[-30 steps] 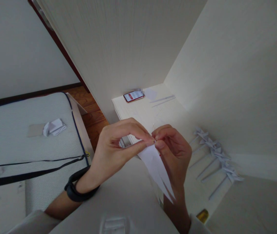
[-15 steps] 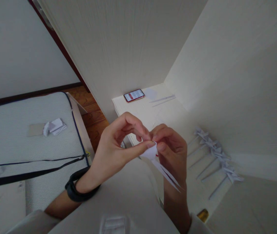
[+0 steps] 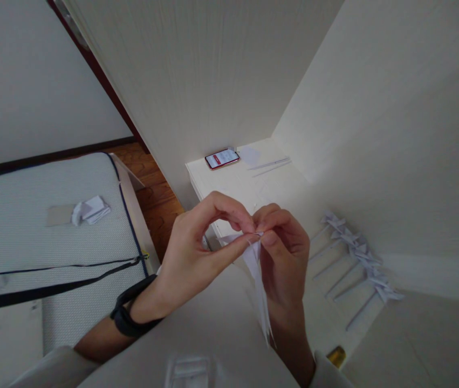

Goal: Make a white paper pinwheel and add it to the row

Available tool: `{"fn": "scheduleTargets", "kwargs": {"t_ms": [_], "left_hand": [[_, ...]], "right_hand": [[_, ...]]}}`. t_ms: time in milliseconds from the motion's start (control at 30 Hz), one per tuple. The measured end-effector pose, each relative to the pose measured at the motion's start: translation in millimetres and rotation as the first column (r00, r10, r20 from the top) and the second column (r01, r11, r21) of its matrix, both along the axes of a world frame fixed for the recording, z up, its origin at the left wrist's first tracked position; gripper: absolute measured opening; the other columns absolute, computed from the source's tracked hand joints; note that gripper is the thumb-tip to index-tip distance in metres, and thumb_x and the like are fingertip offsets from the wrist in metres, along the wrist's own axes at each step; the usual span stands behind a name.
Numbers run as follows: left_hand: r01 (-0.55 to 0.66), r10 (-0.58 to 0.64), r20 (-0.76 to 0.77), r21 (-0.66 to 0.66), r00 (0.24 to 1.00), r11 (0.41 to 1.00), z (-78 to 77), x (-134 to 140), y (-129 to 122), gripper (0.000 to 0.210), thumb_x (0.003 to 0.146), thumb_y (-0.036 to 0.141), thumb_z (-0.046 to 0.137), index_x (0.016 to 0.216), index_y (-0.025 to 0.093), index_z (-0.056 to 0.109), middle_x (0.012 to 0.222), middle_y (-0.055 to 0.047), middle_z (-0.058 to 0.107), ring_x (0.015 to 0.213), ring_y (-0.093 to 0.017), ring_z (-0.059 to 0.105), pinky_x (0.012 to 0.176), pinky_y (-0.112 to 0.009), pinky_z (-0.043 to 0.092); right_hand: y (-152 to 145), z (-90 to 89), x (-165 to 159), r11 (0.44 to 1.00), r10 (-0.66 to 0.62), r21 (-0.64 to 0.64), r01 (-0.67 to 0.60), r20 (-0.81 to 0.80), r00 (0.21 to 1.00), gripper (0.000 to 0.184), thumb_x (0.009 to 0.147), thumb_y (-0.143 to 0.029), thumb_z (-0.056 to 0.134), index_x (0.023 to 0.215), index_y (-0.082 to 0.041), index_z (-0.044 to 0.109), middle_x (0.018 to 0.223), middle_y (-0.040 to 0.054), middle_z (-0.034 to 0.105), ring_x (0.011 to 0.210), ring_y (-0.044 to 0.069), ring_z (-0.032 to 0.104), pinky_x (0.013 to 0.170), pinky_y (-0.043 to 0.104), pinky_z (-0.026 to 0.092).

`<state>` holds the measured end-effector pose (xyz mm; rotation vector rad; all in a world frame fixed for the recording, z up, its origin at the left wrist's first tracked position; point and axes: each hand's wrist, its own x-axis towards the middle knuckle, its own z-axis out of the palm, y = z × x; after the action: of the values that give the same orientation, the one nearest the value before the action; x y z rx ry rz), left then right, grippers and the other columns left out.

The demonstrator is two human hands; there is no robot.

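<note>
My left hand point(image 3: 203, 250), with a dark band on its wrist, pinches a piece of white paper point(image 3: 257, 275) between thumb and index finger. Close against it, my right hand point(image 3: 283, 248) grips the same paper with thumb and fingertips. Narrow pointed strips of the paper hang below the fingers, and one tip sticks out left of the left thumb. The spot where the fingertips meet hides the paper's middle. To the right, several white paper pinwheels point(image 3: 361, 253) on thin sticks lie in a row on the white surface.
A lit phone point(image 3: 221, 158) lies at the back of the white desk point(image 3: 253, 186), by a paper sheet point(image 3: 249, 155) and thin sticks point(image 3: 272, 165). Panels rise behind and to the right. At left, a mattress point(image 3: 51, 183) carries folded papers point(image 3: 94, 209) and black straps point(image 3: 71, 279).
The paper has turned in my fingers: its strips now hang more steeply, and a tip shows left of my left thumb. A red spot seen earlier is out of sight.
</note>
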<state>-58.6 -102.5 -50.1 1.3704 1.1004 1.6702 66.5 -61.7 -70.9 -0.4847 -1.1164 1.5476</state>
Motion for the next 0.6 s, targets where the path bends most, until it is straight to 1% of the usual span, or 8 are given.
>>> {"fn": "scheduleTargets", "kwargs": {"t_ms": [267, 467, 600], "left_hand": [[0.038, -0.031, 0.117, -0.058, 0.993, 0.998, 4.2, -1.4, 2.3, 0.023, 0.07, 0.004, 0.079, 0.082, 0.018, 0.065, 0.078, 0.004, 0.065, 0.072, -0.008, 0.062, 0.07, -0.015, 0.05], [0.027, -0.019, 0.104, -0.082, 0.994, 0.996, 4.8, -0.5, 2.2, 0.018, 0.07, 0.01, 0.08, 0.078, 0.019, 0.066, 0.074, 0.003, 0.066, 0.068, -0.009, 0.061, 0.065, -0.017, 0.049], [0.015, -0.009, 0.05, -0.112, 0.999, 0.994, 4.2, -1.7, 1.3, 0.016, 0.073, 0.01, 0.077, 0.079, 0.022, 0.068, 0.076, 0.003, 0.067, 0.069, -0.011, 0.062, 0.066, -0.021, 0.05]], "right_hand": [[-0.2, -1.0, 0.5, 0.999, 0.038, -0.007, -0.038, 0.001, 0.999, 0.008, 0.082, -0.026, 0.073, 0.077, -0.022, 0.068, 0.07, -0.0029, 0.055, 0.07, 0.013, 0.05, 0.063, 0.027, 0.037], [-2.5, -1.8, 0.4, 0.999, 0.018, -0.047, -0.018, -0.003, 1.0, 0.012, 0.082, -0.026, 0.072, 0.074, -0.021, 0.066, 0.069, -0.0037, 0.053, 0.068, 0.012, 0.047, 0.062, 0.026, 0.034], [-3.9, -1.1, 0.7, 0.996, 0.036, -0.08, -0.036, 0.001, 0.999, 0.014, 0.082, -0.027, 0.073, 0.073, -0.02, 0.065, 0.069, -0.0039, 0.052, 0.067, 0.012, 0.046, 0.061, 0.026, 0.033]]}}
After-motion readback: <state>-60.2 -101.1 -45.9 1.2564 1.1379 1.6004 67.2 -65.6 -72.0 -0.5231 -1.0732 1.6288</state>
